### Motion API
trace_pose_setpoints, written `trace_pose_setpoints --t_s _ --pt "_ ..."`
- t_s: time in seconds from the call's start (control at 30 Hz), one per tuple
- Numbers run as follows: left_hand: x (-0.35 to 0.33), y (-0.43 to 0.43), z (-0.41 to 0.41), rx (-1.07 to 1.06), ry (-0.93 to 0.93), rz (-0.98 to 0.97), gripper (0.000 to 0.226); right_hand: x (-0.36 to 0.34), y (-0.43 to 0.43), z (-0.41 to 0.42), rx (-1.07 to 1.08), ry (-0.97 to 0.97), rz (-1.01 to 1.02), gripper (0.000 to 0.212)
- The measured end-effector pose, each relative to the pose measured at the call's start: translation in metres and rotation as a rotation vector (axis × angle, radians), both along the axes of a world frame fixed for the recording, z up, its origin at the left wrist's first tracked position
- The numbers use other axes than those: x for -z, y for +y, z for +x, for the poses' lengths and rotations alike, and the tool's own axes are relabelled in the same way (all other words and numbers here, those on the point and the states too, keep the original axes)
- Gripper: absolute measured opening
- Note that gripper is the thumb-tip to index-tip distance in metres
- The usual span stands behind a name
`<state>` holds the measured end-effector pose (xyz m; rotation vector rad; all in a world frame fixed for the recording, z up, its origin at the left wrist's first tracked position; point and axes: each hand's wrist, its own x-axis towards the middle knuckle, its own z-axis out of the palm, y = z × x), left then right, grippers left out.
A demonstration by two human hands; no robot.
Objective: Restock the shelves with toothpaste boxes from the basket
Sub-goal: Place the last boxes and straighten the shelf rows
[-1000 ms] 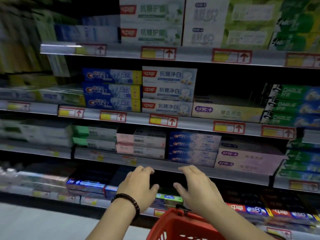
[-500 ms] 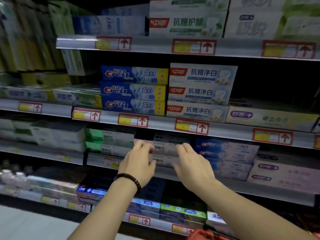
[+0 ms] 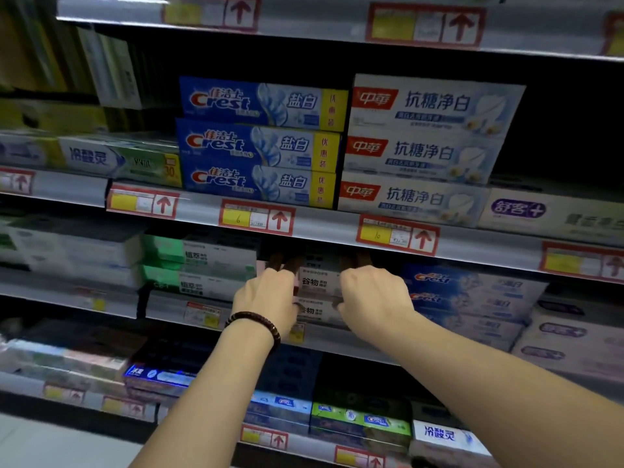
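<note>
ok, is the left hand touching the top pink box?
Touching. Head view: the left hand curls its fingers over the top pink box.

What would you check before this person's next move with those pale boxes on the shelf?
1. Grip: the left hand and right hand both curl their fingers over the top pale box, one on each side: ok.
2. Support: it lies flat on the lower pale box: ok.
3. Side room: the green boxes on its left and Crest boxes on its right sit close; touching or not: cannot tell.
4. Depth behind the box: too dark: cannot tell.
5. Basket within reach: out of view: cannot tell.
</note>
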<state>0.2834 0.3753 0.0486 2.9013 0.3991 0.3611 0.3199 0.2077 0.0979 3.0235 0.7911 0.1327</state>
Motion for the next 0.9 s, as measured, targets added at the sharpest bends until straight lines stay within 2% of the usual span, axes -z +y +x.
trace_pose_setpoints --t_s 0.13,0.23,0.3,0.4,0.67,0.9 --pt "-0.001 0.014 0.011 -0.005 0.018 -0.006 0.087 -0.002 0.003 0.008 0.053 0.062 -0.080 0.016" --pt "-0.004 0.023 0.018 0.007 0.049 -0.021 0.094 -0.005 0.007 0.014 0.068 0.085 -0.143 0.014" --pt "-0.007 0.027 0.020 0.035 0.080 -0.033 0.092 -0.004 0.009 0.019 0.083 0.105 -0.167 0.017" --pt "-0.008 0.029 0.022 0.051 0.093 -0.037 0.081 -0.003 0.010 0.023 0.113 0.108 -0.170 0.036" --pt "0.000 0.032 0.019 0.044 0.058 -0.005 0.096 0.007 0.002 0.025 0.101 0.027 -0.168 0.053" --pt "0.007 0.033 0.019 0.049 -0.038 -0.025 0.097 0.009 -0.001 0.021 0.084 -0.038 -0.164 0.044"
